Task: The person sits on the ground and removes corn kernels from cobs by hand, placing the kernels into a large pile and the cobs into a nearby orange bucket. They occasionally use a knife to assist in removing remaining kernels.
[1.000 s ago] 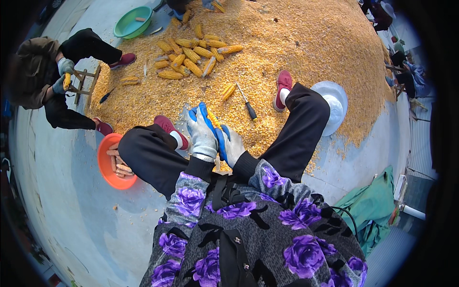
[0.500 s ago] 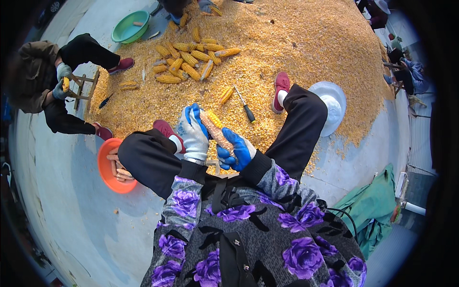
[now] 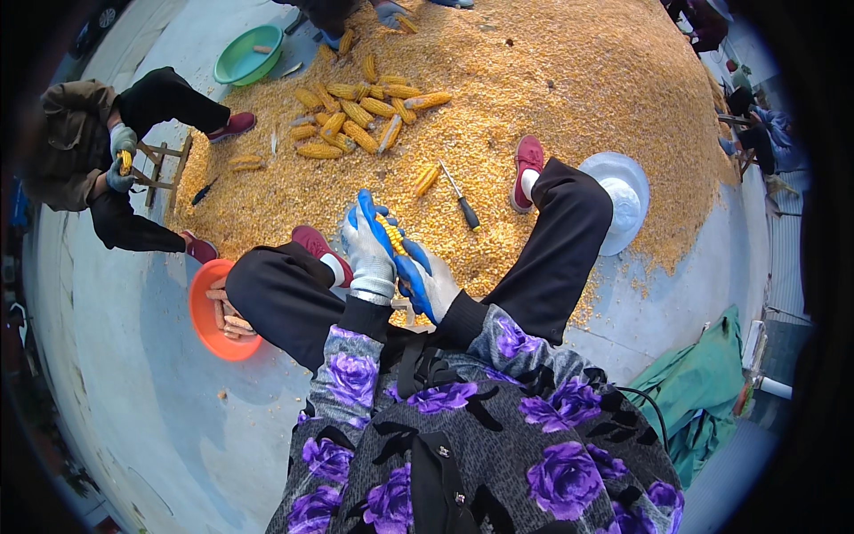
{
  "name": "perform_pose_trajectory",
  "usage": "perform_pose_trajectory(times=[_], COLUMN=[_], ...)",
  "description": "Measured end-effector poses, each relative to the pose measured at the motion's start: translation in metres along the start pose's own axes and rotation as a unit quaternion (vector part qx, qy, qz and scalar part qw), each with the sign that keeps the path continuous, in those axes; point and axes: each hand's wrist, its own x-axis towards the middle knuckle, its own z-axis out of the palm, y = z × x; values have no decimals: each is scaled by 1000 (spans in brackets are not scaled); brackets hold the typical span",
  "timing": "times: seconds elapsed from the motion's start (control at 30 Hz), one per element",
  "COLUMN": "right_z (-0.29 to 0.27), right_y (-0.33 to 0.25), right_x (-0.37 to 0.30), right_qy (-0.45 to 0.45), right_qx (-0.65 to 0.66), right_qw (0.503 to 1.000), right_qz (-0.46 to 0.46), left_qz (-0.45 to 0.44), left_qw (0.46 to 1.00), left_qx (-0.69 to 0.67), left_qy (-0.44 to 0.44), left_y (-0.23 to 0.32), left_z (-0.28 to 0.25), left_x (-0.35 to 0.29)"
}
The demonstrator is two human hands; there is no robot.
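Between my two gloved hands is a corn cob, its yellow kernel side turned up. My left hand wraps its upper part, in a white glove with blue coating. My right hand, gloved alike, closes over the lower end, so much of the cob is hidden. Just beyond lies a screwdriver with a dark handle on loose corn kernels. Beside it rests a partly stripped ear of corn. Farther off is a heap of whole ears.
An orange basin with bare cobs stands by my left knee. A green basin is at the far left, a pale hat beside my right knee. One co-worker sits at left holding an ear; others work farther off. Green cloth lies at right.
The cob has been turned in my hands: its bare pinkish side showed before, and yellow kernels face up now. My right hand has rolled over, its palm against the cob.
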Motion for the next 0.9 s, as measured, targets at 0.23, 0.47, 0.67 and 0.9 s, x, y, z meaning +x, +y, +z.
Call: perform_pose_trajectory(times=[0.23,0.47,0.67,0.9], right_z=[-12,-16,-3,7], right_y=[-11,25,3,-8], right_x=[-14,2,5,3], right_qy=[-46,93,-44,-59], right_qx=[253,-377,53,207], right_qw=[955,897,998,976], right_qz=[146,-210,3,45], left_qz=[499,-51,-77,-133], left_qw=[655,992,983,977], left_qx=[564,-88,-113,-123], left_qy=[58,-70,-125,-113], left_y=[-36,-17,-18,9], left_z=[-52,-30,-32,-14], left_x=[14,13,19,-3])
